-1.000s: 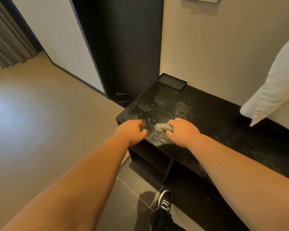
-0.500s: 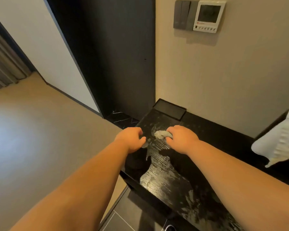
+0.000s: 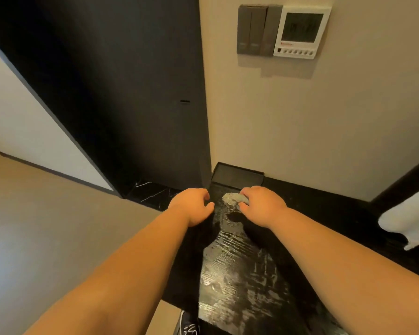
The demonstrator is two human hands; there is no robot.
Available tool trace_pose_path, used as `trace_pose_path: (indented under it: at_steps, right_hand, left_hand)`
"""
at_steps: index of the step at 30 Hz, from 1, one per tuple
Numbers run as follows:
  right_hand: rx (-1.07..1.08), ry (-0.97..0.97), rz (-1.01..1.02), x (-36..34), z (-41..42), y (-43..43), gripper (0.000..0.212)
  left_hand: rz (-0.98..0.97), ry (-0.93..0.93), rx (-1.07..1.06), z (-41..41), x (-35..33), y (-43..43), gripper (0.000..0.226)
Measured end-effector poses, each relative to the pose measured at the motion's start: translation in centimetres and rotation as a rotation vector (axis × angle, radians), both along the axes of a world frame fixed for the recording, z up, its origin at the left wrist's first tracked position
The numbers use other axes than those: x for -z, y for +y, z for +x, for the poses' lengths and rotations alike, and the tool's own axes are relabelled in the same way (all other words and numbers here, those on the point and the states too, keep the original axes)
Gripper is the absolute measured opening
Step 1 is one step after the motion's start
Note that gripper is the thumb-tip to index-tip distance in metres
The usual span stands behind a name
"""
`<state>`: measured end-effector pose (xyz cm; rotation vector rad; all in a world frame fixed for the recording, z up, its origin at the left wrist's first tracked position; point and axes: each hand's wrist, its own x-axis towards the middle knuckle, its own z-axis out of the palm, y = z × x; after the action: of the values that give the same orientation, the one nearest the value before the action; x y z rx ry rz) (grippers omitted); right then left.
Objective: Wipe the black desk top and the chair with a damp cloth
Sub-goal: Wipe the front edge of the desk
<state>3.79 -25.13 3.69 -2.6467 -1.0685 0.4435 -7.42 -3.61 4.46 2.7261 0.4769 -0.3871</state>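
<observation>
The black desk top (image 3: 242, 274) runs from the bottom of the view to the far wall and shows wet streaks down its middle. My right hand (image 3: 260, 206) grips a balled grey damp cloth (image 3: 232, 198) and holds it on the desk near the far left corner. My left hand (image 3: 194, 205) is at the desk's left edge beside the cloth, fingers loosely curled, holding nothing. No chair is in view.
A flat black tray (image 3: 237, 174) lies at the desk's far left corner against the beige wall. A dark panel (image 3: 131, 93) rises to the left. Wall switches and a white thermostat (image 3: 298, 32) hang above. A white pillow (image 3: 411, 221) juts in at right.
Both hands and the cloth have moved from the desk's near edge to its far left corner, leaving wet streaks behind. The view has tilted up toward the wall.
</observation>
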Motion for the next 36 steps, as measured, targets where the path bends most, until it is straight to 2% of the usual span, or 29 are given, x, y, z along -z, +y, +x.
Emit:
trace_pose_path:
  at_steps: [4, 9, 15, 20, 28, 36]
  right_hand:
    - [0.098, 0.001, -0.004, 0.6, 1.5, 2.8, 0.031]
    - [0.208, 0.011, -0.002, 0.9, 3.3, 4.9, 0.029]
    - [0.299, -0.004, -0.038, 1.2, 5.6, 5.2, 0.025]
    - [0.371, -0.048, -0.017, 1.5, 8.5, 5.6, 0.028]
    - [0.363, -0.025, 0.028, 4.3, 11.7, 6.0, 0.040]
    - [0.383, 0.020, 0.003, 4.9, 9.5, 5.4, 0.045]
  left_hand:
    - [0.016, -0.008, 0.123, 3.7, 0.5, 4.1, 0.040]
    - [0.168, 0.026, 0.372, 7.2, 1.4, 6.9, 0.043]
    - [0.146, 0.033, 0.485, 11.2, 3.0, 6.9, 0.042]
    - [0.260, 0.023, 0.628, 14.9, 3.3, 5.5, 0.043]
    - [0.239, -0.041, 0.616, 19.2, 4.7, 4.5, 0.043]
    - [0.216, -0.007, 0.593, 17.7, 4.7, 3.9, 0.043]
